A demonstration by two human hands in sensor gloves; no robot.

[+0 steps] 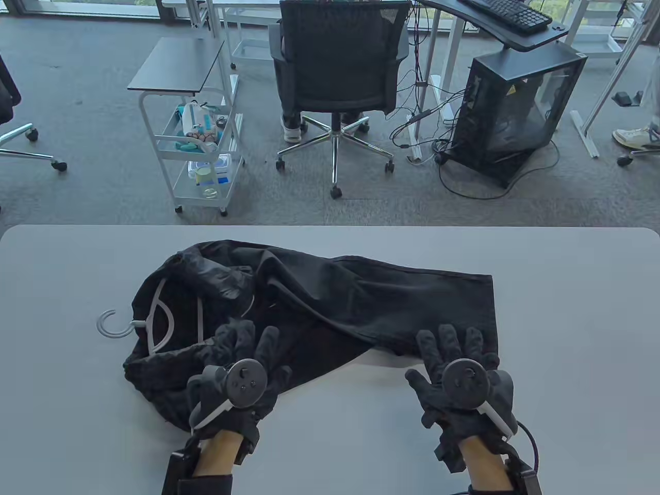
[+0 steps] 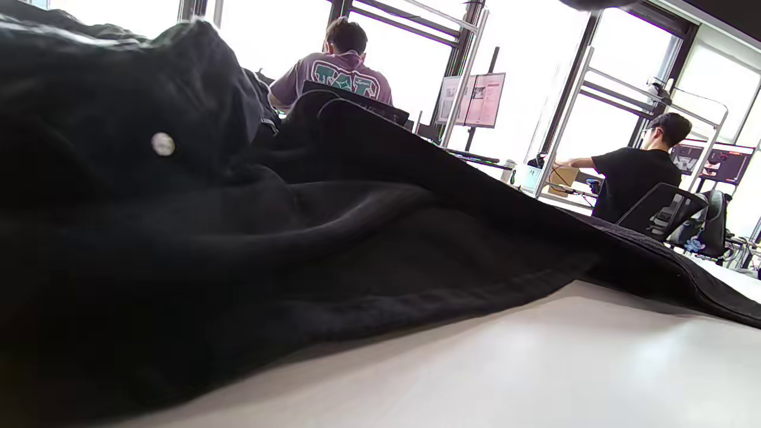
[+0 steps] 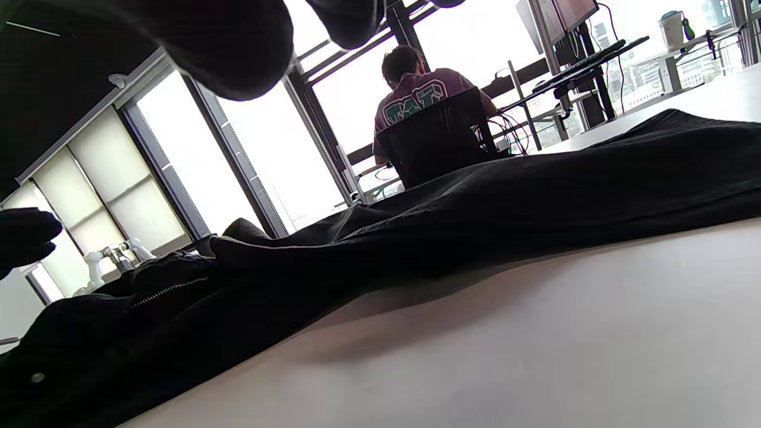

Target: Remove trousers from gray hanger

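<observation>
One pair of black trousers (image 1: 330, 294) lies crumpled across the middle of the pale worktop (image 1: 567, 309), bunched in a heap at the left and stretched out flatter toward the right, where a straight hem edge shows. One gray hanger (image 1: 154, 322) is caught in the left heap: its open hook pokes out onto the bare worktop at the left, while its shoulders lie partly on and partly under the dark cloth. In the left wrist view the cloth fills the frame as thick folds, with a small round silver stud (image 2: 163, 144) on it.

The left hand (image 1: 240, 374) lies on the bunched cloth just right of the hanger, fingers (image 1: 268, 343) spread and laid on the fabric; whether they pinch any of it I cannot tell. The right hand (image 1: 461, 374) lies flat and open, fingers (image 1: 451, 337) splayed, fingertips on the near edge of the trouser leg by the hem, palm over the bare worktop. It grips nothing that shows.

Each hand carries one round tracker (image 1: 247, 381) on its back, two in all.
</observation>
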